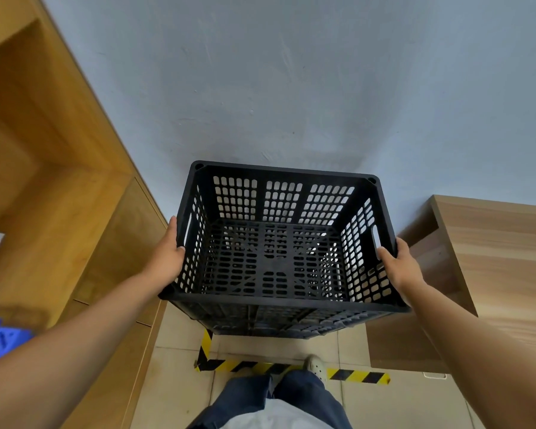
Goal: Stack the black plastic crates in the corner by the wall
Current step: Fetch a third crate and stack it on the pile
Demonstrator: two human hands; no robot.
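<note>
While both hands grasp it, black crate (279, 243) faces wall (291, 72).

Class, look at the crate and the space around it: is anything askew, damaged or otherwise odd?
Nothing stands out. The black crate is empty, shows no visible damage and is held roughly level, the left hand and right hand gripping its opposite sides. The striped floor tape lies flat.

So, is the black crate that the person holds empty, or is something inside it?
Empty. Through the open top of the black crate, only its bare perforated bottom shows, with nothing lying on it.
</note>
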